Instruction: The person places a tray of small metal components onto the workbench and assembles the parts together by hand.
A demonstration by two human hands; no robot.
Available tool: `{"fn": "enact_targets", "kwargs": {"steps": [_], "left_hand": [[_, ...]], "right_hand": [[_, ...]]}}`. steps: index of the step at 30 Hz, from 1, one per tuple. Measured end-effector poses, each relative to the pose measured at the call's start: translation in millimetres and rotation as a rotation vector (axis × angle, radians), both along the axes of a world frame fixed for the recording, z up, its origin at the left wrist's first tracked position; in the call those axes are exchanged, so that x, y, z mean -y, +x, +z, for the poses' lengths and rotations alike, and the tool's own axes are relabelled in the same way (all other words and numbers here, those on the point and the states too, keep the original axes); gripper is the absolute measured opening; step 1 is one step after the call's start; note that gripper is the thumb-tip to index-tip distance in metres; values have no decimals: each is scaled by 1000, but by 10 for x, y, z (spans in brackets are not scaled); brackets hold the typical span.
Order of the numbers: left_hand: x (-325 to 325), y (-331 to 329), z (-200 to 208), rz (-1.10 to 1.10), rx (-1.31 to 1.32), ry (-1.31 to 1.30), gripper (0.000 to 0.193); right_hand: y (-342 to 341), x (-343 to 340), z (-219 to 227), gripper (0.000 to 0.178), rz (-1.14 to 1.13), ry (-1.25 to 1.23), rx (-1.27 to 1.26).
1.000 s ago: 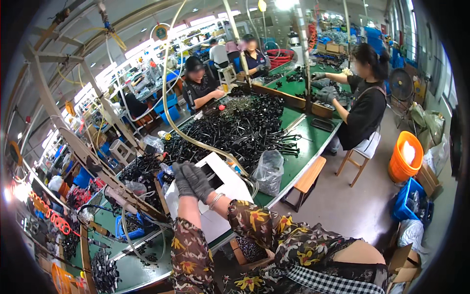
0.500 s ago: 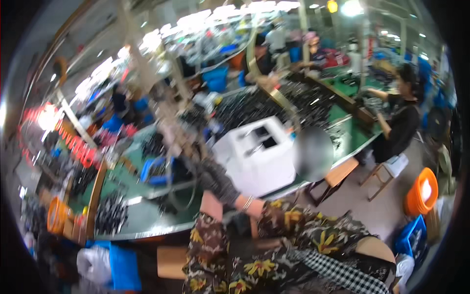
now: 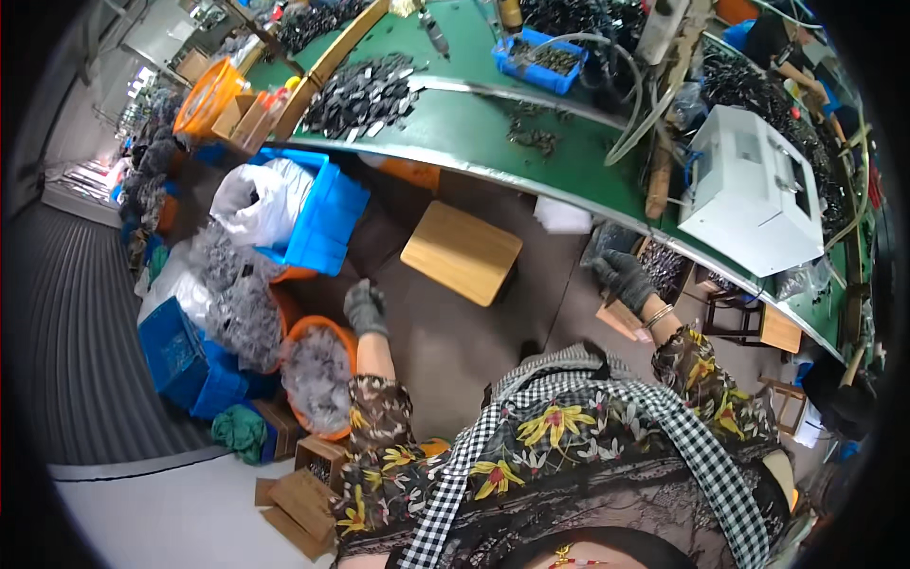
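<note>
My left hand [image 3: 366, 308], in a grey knitted glove, hangs with its fingers curled and nothing visible in them. It is just right of an orange basket [image 3: 318, 377] filled with grey fluffy material. My right hand [image 3: 624, 277], in a matching glove, reaches out below the bench edge, fingers stretched and somewhat apart, with no object seen in it. Beside its fingertips is a dark grey bin [image 3: 607, 242]; whether they touch cannot be made out. A wooden stool [image 3: 463, 252] stands between my hands.
The green workbench [image 3: 474, 128] curves across the far side, bearing dark flat pieces [image 3: 365, 95], a blue tray [image 3: 540, 62] and a white box-shaped machine [image 3: 754, 190]. Blue crates [image 3: 327, 218] and bagged fluff crowd the left. An open cardboard box [image 3: 301, 498] lies at lower left.
The view has swung downward and to the left, showing the floor and stool. My hands, earlier close together near my lap, are now spread apart to either side.
</note>
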State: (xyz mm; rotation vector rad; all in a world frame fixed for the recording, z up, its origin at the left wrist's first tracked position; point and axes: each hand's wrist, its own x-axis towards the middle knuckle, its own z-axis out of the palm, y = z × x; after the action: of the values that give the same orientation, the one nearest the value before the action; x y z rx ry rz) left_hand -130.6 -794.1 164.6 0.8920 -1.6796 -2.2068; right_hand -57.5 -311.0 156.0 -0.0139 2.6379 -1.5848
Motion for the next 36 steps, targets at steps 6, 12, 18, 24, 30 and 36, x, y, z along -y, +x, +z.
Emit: {"fn": "enact_targets", "kwargs": {"steps": [6, 12, 18, 24, 30, 36], "left_hand": [[-150, 1595, -910, 151, 450, 221, 25], [-807, 1396, -1118, -228, 375, 489, 21], [-755, 1155, -1127, -206, 390, 363, 19], [-344, 1345, -1642, -212, 622, -148, 12], [-614, 1269, -2144, -595, 744, -527, 14], [-751, 1008, -2540, -804, 724, -640, 19]], "right_hand": [[94, -299, -226, 21, 9, 98, 178], [-656, -511, -556, 27, -14, 373, 134], [-409, -720, -719, 33, -185, 712, 272], [-536, -971, -845, 31, -86, 662, 244], [-663, -874, -382, 35, -31, 678, 475], [-596, -858, -332, 30, -74, 635, 423]]}}
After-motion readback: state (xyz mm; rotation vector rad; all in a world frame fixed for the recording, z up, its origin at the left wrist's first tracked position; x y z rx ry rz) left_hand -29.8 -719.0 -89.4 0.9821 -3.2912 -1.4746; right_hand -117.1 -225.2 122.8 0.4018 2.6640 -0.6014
